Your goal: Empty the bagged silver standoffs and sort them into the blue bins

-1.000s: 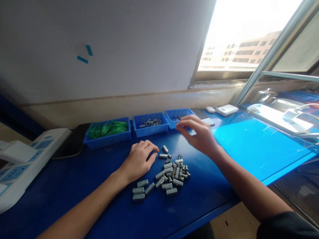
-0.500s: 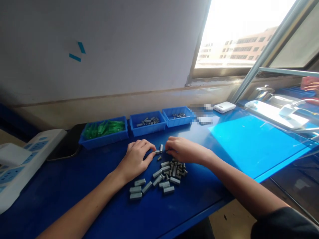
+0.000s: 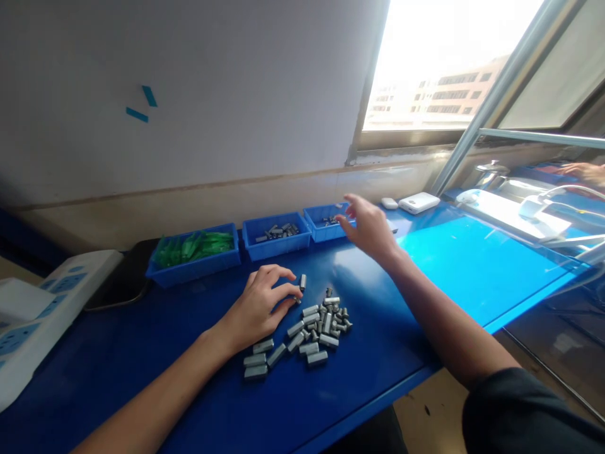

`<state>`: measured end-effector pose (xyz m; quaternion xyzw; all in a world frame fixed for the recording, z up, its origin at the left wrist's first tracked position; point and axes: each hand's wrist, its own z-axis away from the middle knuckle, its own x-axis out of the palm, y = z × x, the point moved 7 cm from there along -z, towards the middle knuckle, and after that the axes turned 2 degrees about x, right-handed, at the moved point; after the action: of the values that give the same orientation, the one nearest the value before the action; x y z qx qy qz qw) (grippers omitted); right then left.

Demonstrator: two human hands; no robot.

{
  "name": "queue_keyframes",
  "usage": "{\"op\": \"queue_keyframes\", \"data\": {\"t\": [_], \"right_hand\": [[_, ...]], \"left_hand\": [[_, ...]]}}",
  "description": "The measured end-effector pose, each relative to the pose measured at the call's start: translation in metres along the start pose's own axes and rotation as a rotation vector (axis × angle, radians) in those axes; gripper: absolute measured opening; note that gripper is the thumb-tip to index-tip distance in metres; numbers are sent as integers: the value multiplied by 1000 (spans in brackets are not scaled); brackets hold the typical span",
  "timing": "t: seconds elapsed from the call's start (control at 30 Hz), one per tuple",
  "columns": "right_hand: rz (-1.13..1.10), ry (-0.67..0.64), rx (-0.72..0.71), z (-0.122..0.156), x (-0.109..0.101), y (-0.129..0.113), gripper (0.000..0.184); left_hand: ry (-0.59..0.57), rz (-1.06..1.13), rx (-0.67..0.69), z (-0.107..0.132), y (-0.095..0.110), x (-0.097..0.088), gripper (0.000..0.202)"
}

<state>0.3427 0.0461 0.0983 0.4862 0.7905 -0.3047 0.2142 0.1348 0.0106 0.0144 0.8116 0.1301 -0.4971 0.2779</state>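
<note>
My left hand [image 3: 259, 304] rests on the blue table with thumb and index finger closed around a small screw [image 3: 297, 301]. Just beyond those fingertips stands a hexagonal metal standoff [image 3: 303, 282]. To the right of this hand lies a loose pile of screws [image 3: 336, 328] and silvery standoffs [image 3: 317, 358]. My right hand [image 3: 371, 228] is raised at the right-hand blue bin [image 3: 326, 234], fingers apart and nothing visible in them. Small metal parts lie inside that bin, partly covered by the hand.
A middle blue bin [image 3: 278, 248] holds metal standoffs; the left bin [image 3: 196, 271] holds green plastic pieces. On the left are a white power strip [image 3: 66, 309] and a dark phone [image 3: 123, 284]. A white box-shaped device [image 3: 418, 202] sits at the back. Another person's hand [image 3: 583, 171] shows far right.
My right hand has moved from the parts up and away to the right-hand bin, and its fingers have spread. My left fingertips have shifted from a standoff to the small screw.
</note>
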Motion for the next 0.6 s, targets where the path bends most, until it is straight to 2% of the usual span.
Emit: {"op": "queue_keyframes", "data": {"t": [0.07,0.13,0.17,0.27,0.33,0.47,0.6], "right_hand": [[-43,-233,11,18,27,-5,28],[-182,-387,-94,37,41,-32,26],[-240,-412,-177,45,42,-49,26],[-305,-394,-337,58,40,-88,21],[-298,-363,-367,61,42,-99,15],[-297,-338,-409,64,49,-105,15],[-270,-416,-474,68,51,-111,19]], "left_hand": [[6,40,-8,-1,-2,1,15],[37,121,-42,-1,-8,-1,13],[72,182,-82,-1,-13,-3,14],[165,435,-264,1,-32,-9,20],[156,600,-350,3,-39,-6,25],[116,761,-341,2,-37,-2,26],[128,765,-301,3,-35,-2,24]]}}
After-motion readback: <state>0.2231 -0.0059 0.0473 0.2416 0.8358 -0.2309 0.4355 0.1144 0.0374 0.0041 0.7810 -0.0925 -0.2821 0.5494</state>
